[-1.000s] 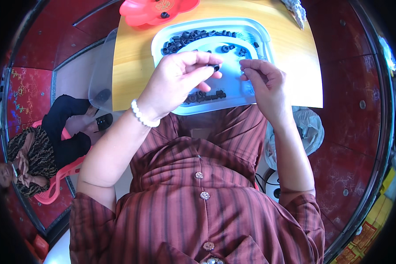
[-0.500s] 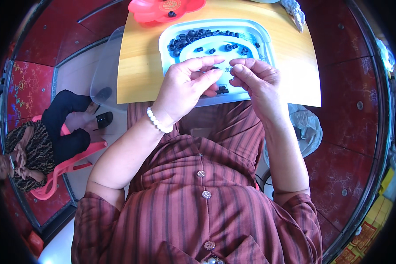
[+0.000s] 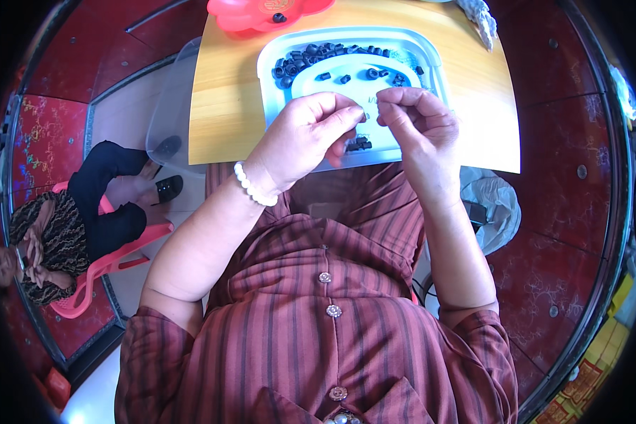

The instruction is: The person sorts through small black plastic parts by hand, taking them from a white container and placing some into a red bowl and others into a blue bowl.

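Note:
My left hand (image 3: 307, 131), with a white bead bracelet at the wrist, is closed in a pinch on a small black part (image 3: 362, 117) that shows at its fingertips. Close by on the right, my right hand (image 3: 424, 127) has its thumb and forefinger pressed together; what they hold, if anything, is too small to make out. Both hands hover over a pale blue-white tray (image 3: 442, 74), fingertips a little apart. Along the tray's far side lies a heap of short black cylindrical parts (image 3: 311, 59). A few more black pieces (image 3: 360, 144) lie together at its near side.
The tray sits on a wooden-topped table (image 3: 219, 92). A red flower-shaped dish (image 3: 244, 21) holding a black piece (image 3: 279, 18) stands at the far left. A grey cloth (image 3: 482, 25) lies far right. To the left, another person (image 3: 49, 240) sits on a red plastic chair (image 3: 131, 247).
My left fingers have closed tighter and the small black part shows at their tips. My right hand has shifted slightly right, its fingers still pinched. The view has moved slightly.

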Motion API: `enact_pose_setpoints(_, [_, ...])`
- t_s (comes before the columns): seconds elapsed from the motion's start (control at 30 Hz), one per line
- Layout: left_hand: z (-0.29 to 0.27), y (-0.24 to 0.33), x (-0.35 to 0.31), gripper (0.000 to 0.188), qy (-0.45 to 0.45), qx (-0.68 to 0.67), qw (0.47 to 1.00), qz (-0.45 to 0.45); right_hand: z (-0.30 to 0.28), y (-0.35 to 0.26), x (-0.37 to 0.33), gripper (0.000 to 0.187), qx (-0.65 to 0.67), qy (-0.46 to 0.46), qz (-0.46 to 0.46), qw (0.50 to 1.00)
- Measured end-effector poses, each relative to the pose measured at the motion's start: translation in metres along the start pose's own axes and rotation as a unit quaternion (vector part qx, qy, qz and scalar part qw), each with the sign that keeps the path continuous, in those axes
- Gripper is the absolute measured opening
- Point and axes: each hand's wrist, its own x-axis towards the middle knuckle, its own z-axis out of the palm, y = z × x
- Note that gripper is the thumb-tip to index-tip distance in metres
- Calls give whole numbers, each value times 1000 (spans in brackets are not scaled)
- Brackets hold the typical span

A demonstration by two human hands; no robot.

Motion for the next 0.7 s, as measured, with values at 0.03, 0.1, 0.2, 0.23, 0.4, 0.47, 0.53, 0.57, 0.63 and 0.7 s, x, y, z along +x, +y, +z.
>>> enact_pose_setpoints(0.03, [-2, 1, 0, 16, 1, 25, 1000, -5, 0, -1, 0, 12, 0, -1, 1, 1000])
enact_pose_setpoints(0.1, [-5, 1, 1, 17, 33, 61, 997, 20, -1, -3, 1, 11, -18, 18, -17, 1000])
enact_pose_setpoints(0.2, [-13, 5, 0, 22, 59, 77, 994, 40, -2, -5, -2, 12, -33, 11, 18, 999])
enact_pose_setpoints(0.23, [-15, 7, -3, 22, 46, -14, 999, 9, -2, -6, -5, 12, -33, 12, 19, 999])
enact_pose_setpoints(0.4, [-17, 8, -27, 31, -25, -221, 975, -24, 1, -16, -20, 12, 177, -60, 107, 977])
enact_pose_setpoints(0.47, [-14, 9, -36, 33, -21, -201, 979, -18, 4, -20, -25, 12, 194, -73, 118, 971])
enact_pose_setpoints(0.53, [-11, 11, -43, 32, -29, -176, 984, 22, 6, -22, -30, 12, 242, -91, 128, 958])
enact_pose_setpoints(0.57, [-8, 11, -45, 31, -18, -181, 983, 32, 5, -23, -32, 12, 248, -100, 135, 954])
enact_pose_setpoints(0.63, [-6, 10, -49, 31, -17, -185, 982, 37, 4, -24, -35, 12, 255, -107, 133, 952])
enact_pose_setpoints(0.7, [-6, 10, -52, 31, -18, -189, 981, 42, 6, -27, -37, 11, 262, -113, 130, 949])
